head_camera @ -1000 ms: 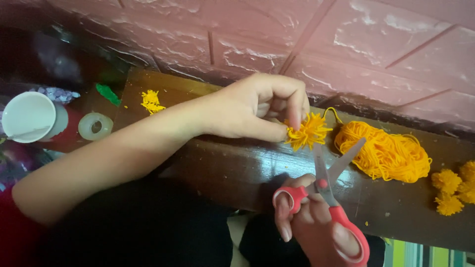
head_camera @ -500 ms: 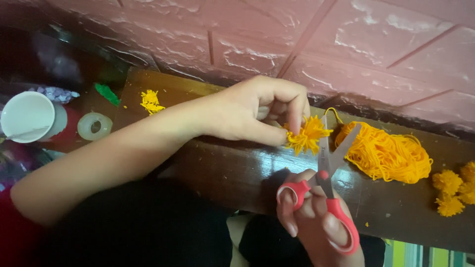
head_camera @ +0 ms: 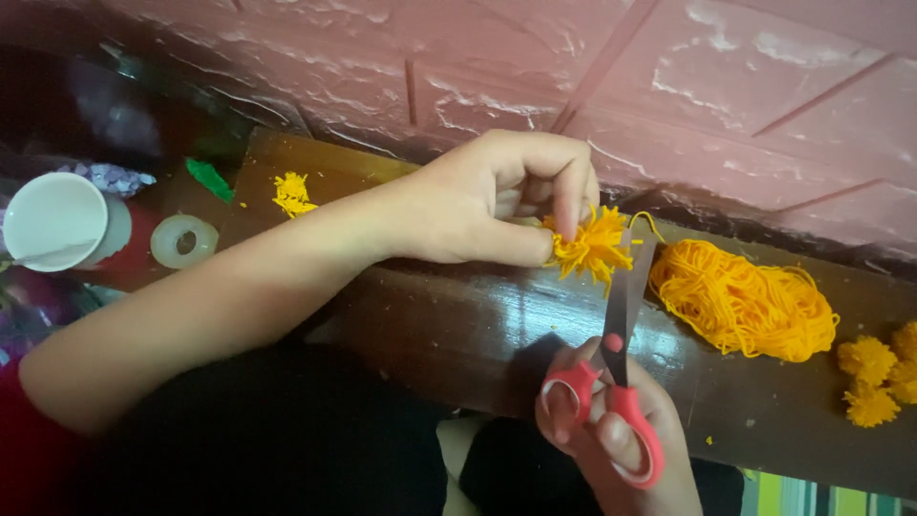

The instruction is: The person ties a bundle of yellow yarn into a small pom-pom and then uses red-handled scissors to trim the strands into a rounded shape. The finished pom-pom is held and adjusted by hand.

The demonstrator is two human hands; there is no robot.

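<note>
Pinkish brick-pattern wall (head_camera: pixel 726 86) fills the whole top of the view, and right under it runs a dark glossy wooden ledge (head_camera: pixel 458 325) where all the stuff sits.

Left hand (head_camera: pixel 487 205) comes in from the left across the ledge, fingers curled in, pinching a little orange-yellow yarn pompom (head_camera: pixel 592 247) between thumb and fingertips. The pompom is held up just above the wood, near the middle of the view, with fluffy strands sticking out on all sides.

Right hand (head_camera: pixel 616 435) is down at the bottom, thumb and fingers through the red loops of a pair of scissors (head_camera: pixel 616 373), so it's gripping the handles. The blades point up and look pretty much closed, with the tip sitting right at the right edge of the pompom, touching or nearly touching the strands. Can't tell for sure if any yarn is between them.

Just right of the blades there's a loose bundle of orange yarn (head_camera: pixel 740 301) lying on the ledge, with one strand looping up toward the pompom. Further right, at the edge of the view, a few finished pompoms (head_camera: pixel 871 377) are clustered together.

Over on the left: a white cup (head_camera: pixel 55 222), a whitish tape roll (head_camera: pixel 184 241) lying flat beside it, a green scrap (head_camera: pixel 210 179) and a small pile of yellow yarn clippings (head_camera: pixel 291 194). All of that is well apart from the hands.
</note>
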